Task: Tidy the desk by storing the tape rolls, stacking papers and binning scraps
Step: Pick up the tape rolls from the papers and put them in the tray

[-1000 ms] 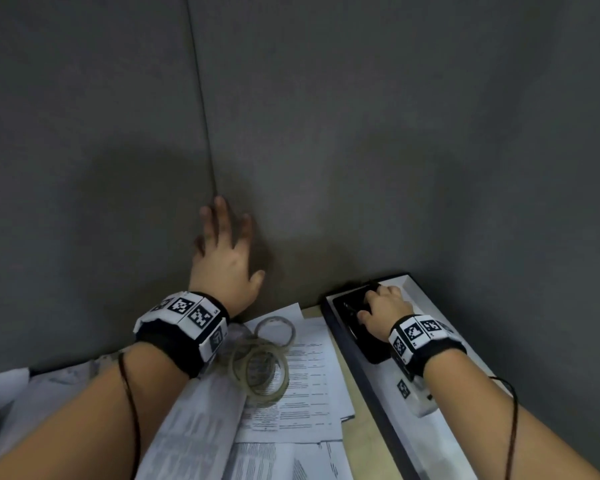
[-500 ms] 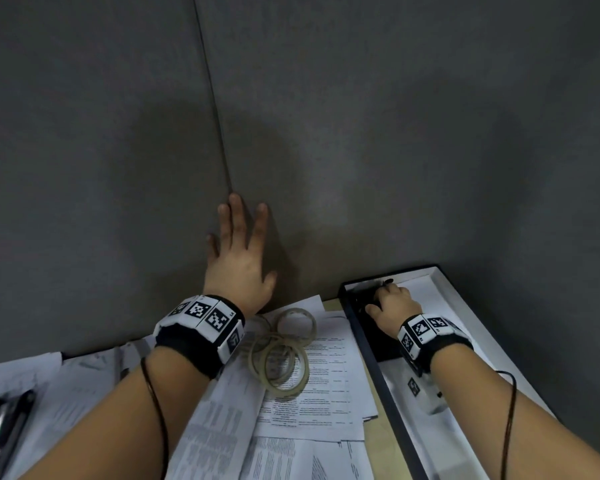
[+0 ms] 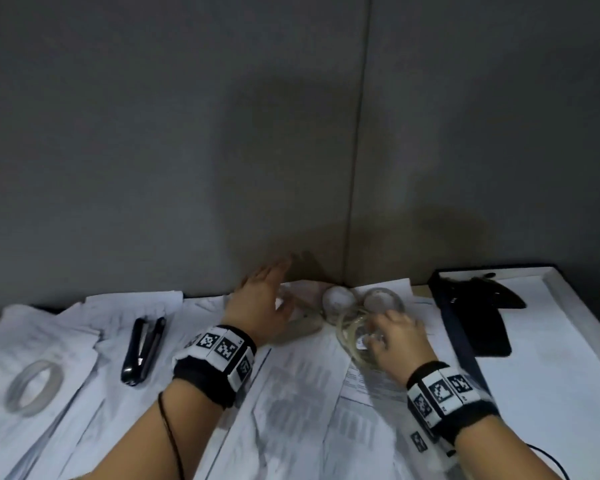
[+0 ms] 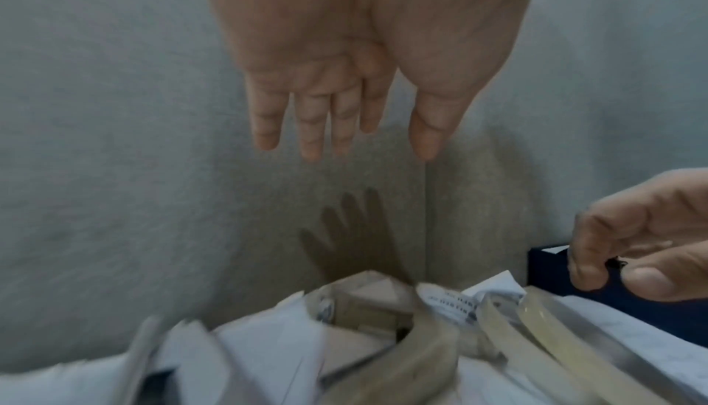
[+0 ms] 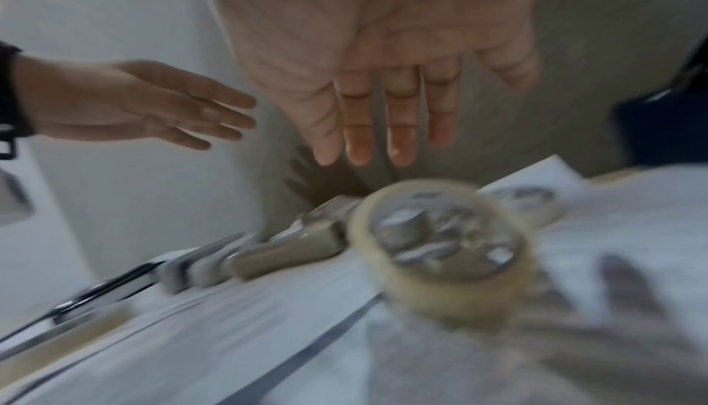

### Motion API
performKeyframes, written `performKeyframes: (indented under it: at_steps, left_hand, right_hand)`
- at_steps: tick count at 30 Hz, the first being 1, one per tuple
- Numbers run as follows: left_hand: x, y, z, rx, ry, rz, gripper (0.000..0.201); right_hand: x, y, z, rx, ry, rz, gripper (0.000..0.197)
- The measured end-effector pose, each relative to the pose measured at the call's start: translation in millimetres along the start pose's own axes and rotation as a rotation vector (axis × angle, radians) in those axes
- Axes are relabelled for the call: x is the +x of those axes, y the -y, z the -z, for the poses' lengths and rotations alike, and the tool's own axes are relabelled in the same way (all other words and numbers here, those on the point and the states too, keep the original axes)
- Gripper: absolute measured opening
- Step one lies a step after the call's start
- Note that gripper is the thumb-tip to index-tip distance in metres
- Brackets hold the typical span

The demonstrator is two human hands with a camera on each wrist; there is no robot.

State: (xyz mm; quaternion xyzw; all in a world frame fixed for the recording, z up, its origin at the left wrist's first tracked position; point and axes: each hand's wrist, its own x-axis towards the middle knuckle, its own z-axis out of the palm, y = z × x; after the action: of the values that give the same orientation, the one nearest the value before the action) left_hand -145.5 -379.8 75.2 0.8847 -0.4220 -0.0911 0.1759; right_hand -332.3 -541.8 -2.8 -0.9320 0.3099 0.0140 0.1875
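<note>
Printed papers (image 3: 291,393) cover the desk. A clear tape roll (image 3: 352,341) (image 5: 444,260) lies on them, stacked on thinner rings. My right hand (image 3: 392,334) (image 5: 383,127) hovers just over it with straight fingers and holds nothing. Behind it are another clear roll (image 3: 383,299) and a white roll (image 3: 338,297). My left hand (image 3: 274,289) (image 4: 345,127) is flat and empty near the back wall, above crumpled paper scraps (image 4: 364,296). A further roll (image 3: 35,388) lies at the far left.
A white tray with a dark rim (image 3: 548,341) stands at the right and holds a black object (image 3: 482,320). A black stapler (image 3: 142,348) lies left of my left wrist. A beige handle-like item (image 3: 302,327) sits between my hands. Grey partition walls (image 3: 222,133) close the back.
My right hand left the black object in the tray and moved left to the tape rolls. My left hand dropped from the wall to the desk's back edge. The view shifted left.
</note>
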Motion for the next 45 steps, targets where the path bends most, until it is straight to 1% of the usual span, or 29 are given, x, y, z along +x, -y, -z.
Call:
performKeyframes:
  at_steps: [2, 5, 7, 10, 13, 15, 17, 19, 21, 23, 25, 27, 29, 31, 32, 34, 36, 37, 39, 40, 42, 43, 45]
  left_hand:
    - [-18, 21, -4, -0.011, 0.004, 0.060, 0.061]
    - [-40, 55, -10, -0.066, 0.013, 0.144, 0.057]
    - [-53, 78, -11, -0.085, 0.012, 0.186, 0.053]
    - [-75, 115, -9, -0.070, -0.003, 0.249, 0.044]
    - [-93, 149, -7, -0.044, -0.050, 0.336, 0.039]
    - [-102, 170, -4, -0.012, -0.080, 0.403, 0.042]
    - [-108, 189, -2, 0.013, -0.101, 0.469, 0.050]
    - [-111, 208, -1, -0.010, -0.112, 0.530, 0.059]
    - [-109, 222, -3, -0.070, -0.086, 0.584, 0.064]
    - [-107, 231, -7, -0.123, -0.030, 0.617, 0.068]
    - [-104, 236, -10, -0.142, -0.005, 0.636, 0.070]
    - [-100, 239, -11, -0.153, -0.002, 0.655, 0.064]
    - [-94, 242, -10, -0.165, 0.034, 0.692, 0.051]
    - [-91, 240, -4, -0.255, 0.067, 0.707, 0.037]
    - [-91, 239, -1, -0.362, 0.077, 0.704, 0.033]
    - [-93, 231, 3, -0.655, 0.093, 0.688, 0.024]
    - [-97, 216, 7, -0.919, 0.133, 0.711, 0.010]
    - [-98, 206, 8, -1.001, 0.154, 0.706, 0.002]
    - [-98, 186, 9, -1.082, 0.157, 0.694, 0.021]
    - [-95, 173, 7, -1.076, 0.159, 0.669, 0.027]
    - [-89, 153, 6, -1.035, 0.166, 0.597, 0.031]
    - [-86, 145, 7, -1.017, 0.169, 0.554, 0.030]
    - [-80, 125, 5, -0.957, 0.194, 0.443, 0.027]
  right_hand:
    - [-7, 26, -16, 0.034, 0.031, 0.074, 0.018]
    - [-15, 66, -33, 0.122, 0.117, 0.138, 0.018]
    - [-16, 90, -42, 0.140, 0.156, 0.189, 0.018]
    - [-14, 129, -58, 0.213, 0.221, 0.219, 0.016]
    - [-11, 162, -70, 0.257, 0.239, 0.244, 0.013]
    - [-11, 184, -77, 0.252, 0.246, 0.274, 0.013]
    - [-13, 203, -85, 0.261, 0.269, 0.283, 0.013]
    - [-16, 218, -93, 0.262, 0.282, 0.280, 0.014]
    - [-20, 226, -98, 0.248, 0.291, 0.263, 0.016]
    - [-24, 229, -101, 0.248, 0.285, 0.249, 0.017]
    - [-28, 228, -104, 0.257, 0.265, 0.241, 0.017]
    - [-32, 226, -108, 0.269, 0.245, 0.235, 0.018]
    - [-36, 223, -111, 0.282, 0.224, 0.232, 0.018]
    - [-40, 221, -111, 0.290, 0.185, 0.229, 0.016]
    - [-41, 221, -110, 0.293, 0.170, 0.229, 0.016]
    - [-43, 223, -107, 0.309, 0.154, 0.214, 0.015]
    - [-42, 224, -100, 0.367, 0.145, 0.159, 0.014]
    - [-41, 224, -94, 0.420, 0.131, 0.115, 0.014]
    - [-38, 222, -83, 0.557, 0.069, 0.037, 0.018]
    - [-38, 217, -75, 0.618, 0.018, 0.009, 0.023]
    - [-36, 209, -59, 0.652, -0.086, 0.003, 0.035]
    - [-35, 205, -52, 0.648, -0.116, 0.002, 0.039]
    - [-35, 192, -33, 0.692, -0.159, -0.034, 0.042]
